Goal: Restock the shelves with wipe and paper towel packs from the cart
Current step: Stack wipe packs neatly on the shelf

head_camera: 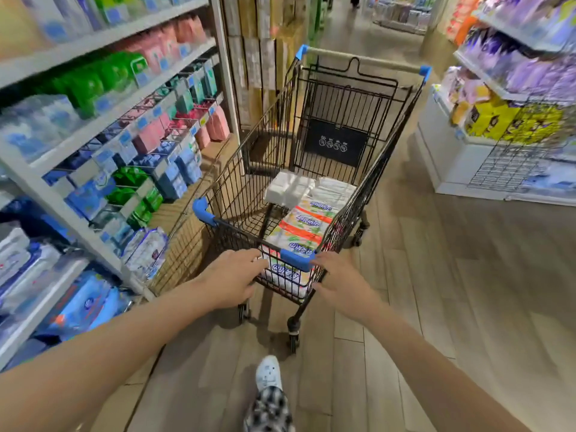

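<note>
A black wire cart (pixel 243 169) with blue corner guards stands in the aisle in front of me. Inside it lie orange-and-white paper towel packs (pixel 307 224) in a row, and a plain white pack (pixel 288 188) behind them. My left hand (pixel 232 277) grips the cart's near rim left of the blue corner. At that corner's right side, my right hand (pixel 338 280) holds the wire edge. The shelves (pixel 103 120) on my left carry wipe packs in blue, green and pink.
A white display stand (pixel 448 169) with purple and yellow packs and a wire rack (pixel 511 163) is on the right. A wooden pillar (pixel 265 57) rises beyond the shelf end. My white shoe (pixel 268 372) is on the plank floor below the cart.
</note>
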